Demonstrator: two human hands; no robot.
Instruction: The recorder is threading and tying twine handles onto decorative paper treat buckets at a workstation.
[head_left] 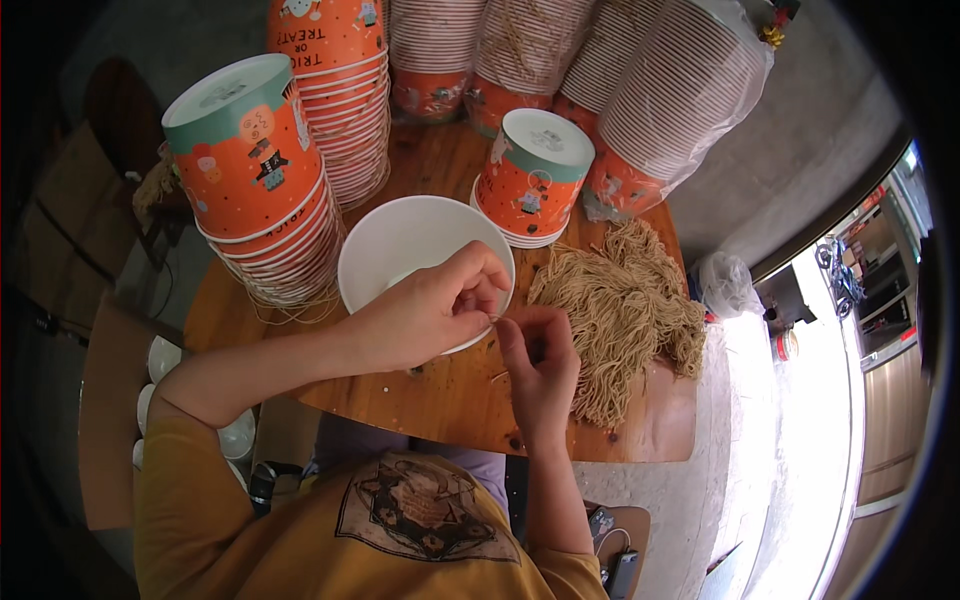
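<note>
A white-lined paper bucket [385, 240] stands on the table in front of me, its open mouth facing up. My left hand [430, 308] reaches across its near right rim, fingers curled and pinched together. Just outside that rim, my right hand [541, 362] pinches with thumb and forefinger, its tips meeting those of the left. Between the fingertips a short bit of thin tan cord [494, 318] shows; most of it is hidden by the fingers. To the right of my right hand lies a loose heap of tan cords [625, 310].
On the wooden table [450, 395], stacks of upturned orange buckets [262, 180] rise at left. A shorter bucket stack [535, 180] stands behind the open bucket. Tall plastic-wrapped stacks [665, 100] line the back by a grey wall. A cardboard box [110, 400] is at lower left.
</note>
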